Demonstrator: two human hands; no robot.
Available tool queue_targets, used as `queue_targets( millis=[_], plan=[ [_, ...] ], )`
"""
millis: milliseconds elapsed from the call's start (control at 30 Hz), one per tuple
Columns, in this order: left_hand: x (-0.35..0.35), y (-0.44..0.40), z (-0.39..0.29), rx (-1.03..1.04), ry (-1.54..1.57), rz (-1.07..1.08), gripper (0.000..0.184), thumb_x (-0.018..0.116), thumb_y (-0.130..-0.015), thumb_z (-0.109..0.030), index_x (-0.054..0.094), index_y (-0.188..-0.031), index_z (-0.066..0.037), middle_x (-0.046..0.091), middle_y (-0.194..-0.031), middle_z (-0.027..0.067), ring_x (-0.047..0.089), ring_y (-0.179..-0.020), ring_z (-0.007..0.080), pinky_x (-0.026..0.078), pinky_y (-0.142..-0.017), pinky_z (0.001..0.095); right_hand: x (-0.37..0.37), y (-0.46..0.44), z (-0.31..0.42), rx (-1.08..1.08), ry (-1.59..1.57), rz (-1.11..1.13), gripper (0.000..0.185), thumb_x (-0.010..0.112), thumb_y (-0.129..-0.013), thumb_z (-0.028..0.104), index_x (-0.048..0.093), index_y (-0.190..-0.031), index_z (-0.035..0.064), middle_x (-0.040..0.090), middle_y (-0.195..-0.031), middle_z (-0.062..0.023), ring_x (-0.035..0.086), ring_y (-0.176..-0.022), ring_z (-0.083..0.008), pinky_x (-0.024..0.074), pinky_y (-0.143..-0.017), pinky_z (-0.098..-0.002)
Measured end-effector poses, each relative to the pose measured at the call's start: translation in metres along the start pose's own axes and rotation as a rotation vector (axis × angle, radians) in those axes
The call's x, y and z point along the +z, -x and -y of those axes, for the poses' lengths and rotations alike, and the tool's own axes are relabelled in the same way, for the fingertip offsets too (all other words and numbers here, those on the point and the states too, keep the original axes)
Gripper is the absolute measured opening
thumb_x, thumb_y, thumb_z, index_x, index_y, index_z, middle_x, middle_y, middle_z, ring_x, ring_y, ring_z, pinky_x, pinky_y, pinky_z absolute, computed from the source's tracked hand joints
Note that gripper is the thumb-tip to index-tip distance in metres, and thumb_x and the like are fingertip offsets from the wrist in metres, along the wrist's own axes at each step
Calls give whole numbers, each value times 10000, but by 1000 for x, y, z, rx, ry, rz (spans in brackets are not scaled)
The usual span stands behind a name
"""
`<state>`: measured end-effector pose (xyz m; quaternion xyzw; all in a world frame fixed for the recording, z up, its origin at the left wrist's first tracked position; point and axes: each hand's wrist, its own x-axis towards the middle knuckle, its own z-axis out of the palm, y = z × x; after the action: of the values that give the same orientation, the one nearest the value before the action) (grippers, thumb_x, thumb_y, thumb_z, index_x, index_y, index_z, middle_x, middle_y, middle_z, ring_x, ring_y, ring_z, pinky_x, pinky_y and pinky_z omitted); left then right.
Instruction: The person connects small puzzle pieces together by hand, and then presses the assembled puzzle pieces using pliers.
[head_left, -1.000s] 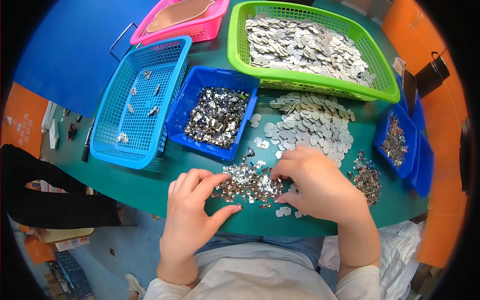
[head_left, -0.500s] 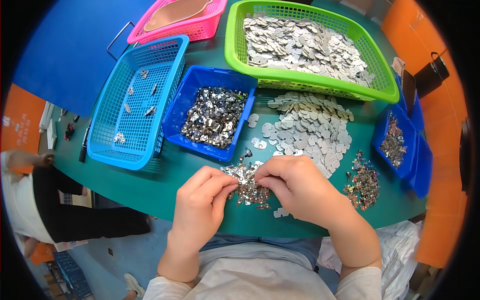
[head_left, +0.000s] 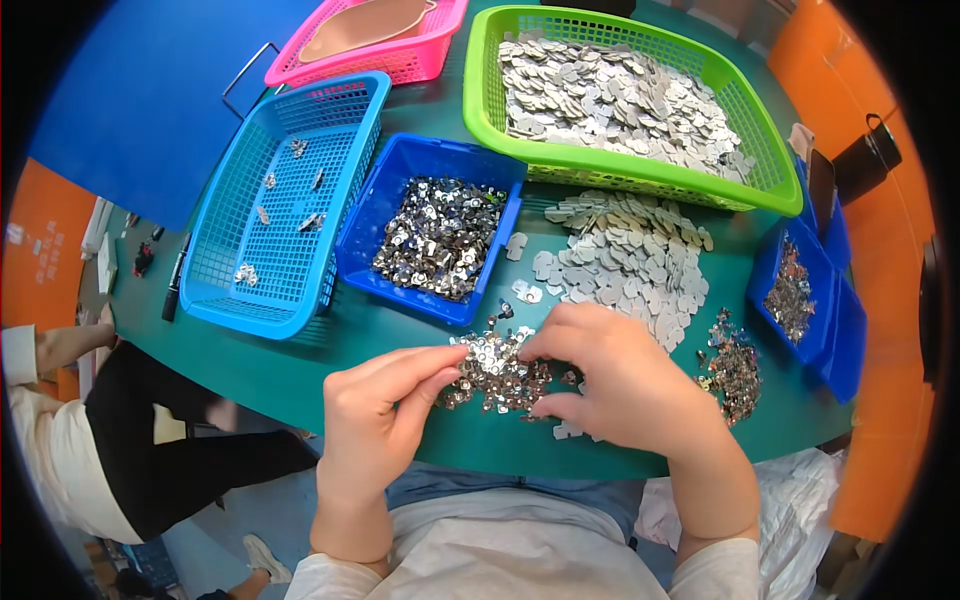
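A pile of small shiny metal pieces (head_left: 503, 372) lies on the green table between my hands. At its left edge my left hand (head_left: 385, 405) has thumb and forefinger brought close together; what they pinch, if anything, is too small to name. My right hand (head_left: 610, 380) reaches over the pile's right side, thumb and fingers apart, fingertips at the pieces. Behind the pile, flat grey pieces (head_left: 640, 262) are heaped on the table. A dark blue bin (head_left: 352, 262) holds more shiny pieces.
A green basket (head_left: 640, 172) full of flat pieces stands behind. Left are a light blue basket (head_left: 235, 318) and a pink basket (head_left: 420, 65). At right are a small mixed heap (head_left: 735, 378) and blue bins (head_left: 848, 330). Another person (head_left: 75, 455) is at the left.
My hands came together over the pile, then parted slightly, the right thumb opening from its fingers. The other person has come further into view at the left.
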<state>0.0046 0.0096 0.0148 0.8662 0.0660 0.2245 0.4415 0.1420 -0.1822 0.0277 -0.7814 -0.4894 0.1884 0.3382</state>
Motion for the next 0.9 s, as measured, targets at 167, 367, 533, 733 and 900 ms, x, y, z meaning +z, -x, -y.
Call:
queue_targets(
  millis=[167, 367, 533, 733, 900],
  plan=[
    [-21, 6, 3, -148, -30, 54, 267, 779, -784, 3, 740, -1048, -1, 725, -933, 129, 698, -743, 203, 548, -657, 272, 16, -2, 8, 30, 64, 2, 407, 835, -690, 103, 663, -1056, 60, 601, -959, -85, 627, -875, -298, 521, -750, -393],
    [-21, 10, -10, -242, -204, 202, 309, 811, -745, -22, 726, -1042, -21, 673, -922, 94, 668, -698, 205, 540, -626, 307, 29, -3, 2, 10, 23, -69, 226, 789, -743, 51, 676, -939, 36, 621, -878, -95, 648, -724, -283, 533, -642, -372],
    [-3, 11, -2, -239, -158, 190, 213, 786, -739, 46, 734, -943, 12, 679, -865, 109, 651, -684, 176, 521, -596, 269, 28, -6, 0, 3, -85, -144, 89, 745, -788, 3, 702, -864, 18, 664, -807, -100, 678, -690, -269, 543, -600, -334],
    [0, 6, -1, -161, -114, 127, 142, 729, -790, 74, 736, -924, 27, 696, -839, 123, 676, -719, 185, 533, -636, 271, 18, -6, 8, 153, -298, -120, 114, 679, -868, -26, 727, -969, -2, 735, -869, -123, 719, -703, -191, 573, -641, -298],
    [-2, 6, -1, -152, -49, 33, 168, 717, -810, 44, 728, -974, 11, 690, -847, 130, 672, -682, 244, 517, -592, 313, 17, -6, 6, 247, -440, -113, 156, 602, -932, -38, 694, -1058, -43, 742, -931, -123, 735, -822, -174, 604, -729, -290]
  ],
)
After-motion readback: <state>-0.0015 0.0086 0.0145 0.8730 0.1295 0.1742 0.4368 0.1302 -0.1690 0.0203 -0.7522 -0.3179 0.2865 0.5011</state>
